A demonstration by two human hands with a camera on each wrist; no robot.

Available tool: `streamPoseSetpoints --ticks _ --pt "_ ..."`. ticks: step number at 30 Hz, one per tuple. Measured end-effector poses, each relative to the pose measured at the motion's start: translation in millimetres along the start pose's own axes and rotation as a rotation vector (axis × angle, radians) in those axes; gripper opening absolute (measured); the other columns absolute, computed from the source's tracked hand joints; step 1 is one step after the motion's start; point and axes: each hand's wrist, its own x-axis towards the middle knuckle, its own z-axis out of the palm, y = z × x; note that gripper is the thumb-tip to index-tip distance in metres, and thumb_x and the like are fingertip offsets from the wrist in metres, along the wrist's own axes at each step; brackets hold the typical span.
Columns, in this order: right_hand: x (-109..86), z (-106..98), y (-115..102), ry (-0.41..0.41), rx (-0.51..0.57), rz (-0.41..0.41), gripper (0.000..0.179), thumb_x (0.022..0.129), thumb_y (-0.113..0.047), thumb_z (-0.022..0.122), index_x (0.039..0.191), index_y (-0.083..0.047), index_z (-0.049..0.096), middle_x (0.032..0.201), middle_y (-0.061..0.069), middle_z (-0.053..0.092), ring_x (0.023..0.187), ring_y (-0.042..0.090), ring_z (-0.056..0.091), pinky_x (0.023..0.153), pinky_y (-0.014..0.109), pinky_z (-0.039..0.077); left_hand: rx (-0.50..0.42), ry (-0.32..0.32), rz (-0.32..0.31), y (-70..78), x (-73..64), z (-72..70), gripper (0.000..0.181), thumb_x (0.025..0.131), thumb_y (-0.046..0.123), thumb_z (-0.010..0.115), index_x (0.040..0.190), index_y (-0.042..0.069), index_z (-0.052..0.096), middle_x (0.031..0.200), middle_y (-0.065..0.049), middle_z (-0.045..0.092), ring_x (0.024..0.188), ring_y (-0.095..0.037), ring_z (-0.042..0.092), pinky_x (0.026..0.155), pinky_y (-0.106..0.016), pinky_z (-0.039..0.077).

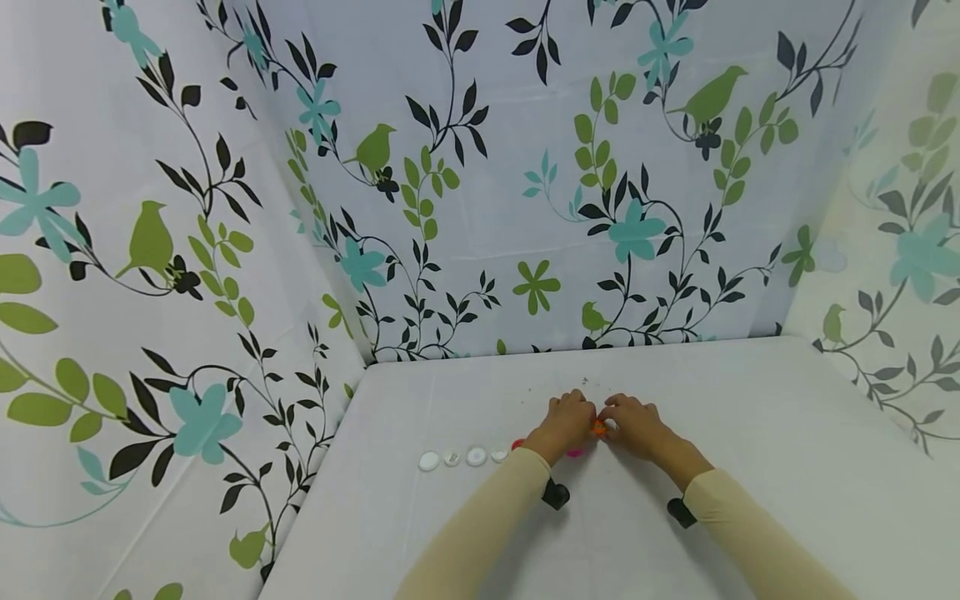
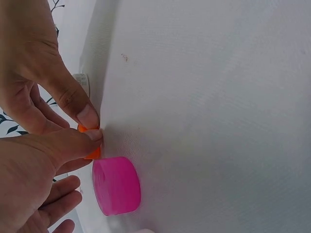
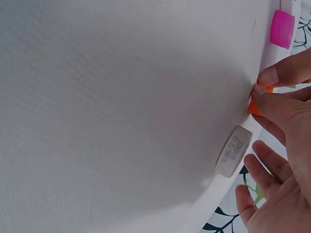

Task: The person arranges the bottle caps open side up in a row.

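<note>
An orange bottle cap (image 1: 599,427) lies between my two hands at the right of a row of caps. My left hand (image 1: 567,422) pinches it between thumb and finger, seen close up at the orange cap (image 2: 93,151) in the left wrist view. From the other side my right hand (image 1: 635,427) pinches it too, its other fingers spread loosely in the right wrist view. Fingertips cover much of the cap. A pink cap (image 2: 119,185) stands just beside my left hand. Under my right hand is a white cap (image 3: 234,151) with printed digits on its side.
Several white caps, one of them a larger white cap (image 1: 477,456), line up leftward on the white-covered table (image 1: 420,400). A red cap (image 1: 517,444) is partly hidden by the left wrist. Patterned cloth (image 1: 480,208) hangs behind and at the sides.
</note>
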Motion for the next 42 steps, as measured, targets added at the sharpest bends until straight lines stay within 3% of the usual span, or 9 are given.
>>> streamPoseSetpoints --ticks 10,15,23,33,42 --pt "-3.2 -11.8 -4.8 0.052 -0.006 -0.041 0.015 0.093 -0.019 0.081 0.107 -0.013 0.08 0.137 0.023 0.064 0.129 0.047 0.058 0.094 0.07 0.046 -0.082 0.019 0.004 -6.1 -9.9 -7.5 0.028 0.097 0.038 0.078 0.12 0.022 0.073 0.135 0.0 0.059 0.126 -0.017 0.054 0.111 -0.041 0.041" --pt "-7.0 -21.6 -10.9 0.077 0.008 -0.051 0.015 0.094 -0.025 0.08 0.1 -0.012 0.081 0.138 0.023 0.063 0.13 0.046 0.058 0.094 0.069 0.047 -0.117 0.035 0.001 -9.9 -13.7 -11.9 0.03 0.096 0.04 0.078 0.119 0.022 0.072 0.138 0.001 0.059 0.128 -0.017 0.054 0.112 -0.041 0.041" --pt "-10.7 -25.7 -18.5 0.074 0.055 -0.043 0.017 0.097 -0.027 0.077 0.093 -0.012 0.083 0.138 0.025 0.064 0.129 0.046 0.059 0.09 0.068 0.046 -0.13 0.083 0.015 -7.9 -20.4 -13.9 0.037 0.095 0.047 0.078 0.118 0.018 0.072 0.136 -0.002 0.062 0.127 -0.019 0.057 0.107 -0.041 0.044" --pt "-13.1 -22.2 -21.3 0.036 0.075 0.001 0.022 0.098 -0.027 0.074 0.095 -0.008 0.085 0.138 0.023 0.065 0.13 0.044 0.059 0.093 0.071 0.046 -0.129 0.089 0.029 -6.0 -25.7 -6.6 0.036 0.097 0.046 0.075 0.119 0.018 0.071 0.135 0.0 0.061 0.122 -0.018 0.058 0.105 -0.039 0.044" --pt "-16.4 -20.4 -19.3 0.043 0.08 -0.027 0.015 0.098 -0.022 0.075 0.107 -0.013 0.081 0.138 0.023 0.064 0.131 0.045 0.058 0.09 0.069 0.047 -0.15 0.087 0.046 -8.7 -27.8 -0.5 0.028 0.098 0.041 0.076 0.115 0.019 0.07 0.132 0.001 0.06 0.123 -0.017 0.057 0.107 -0.037 0.042"
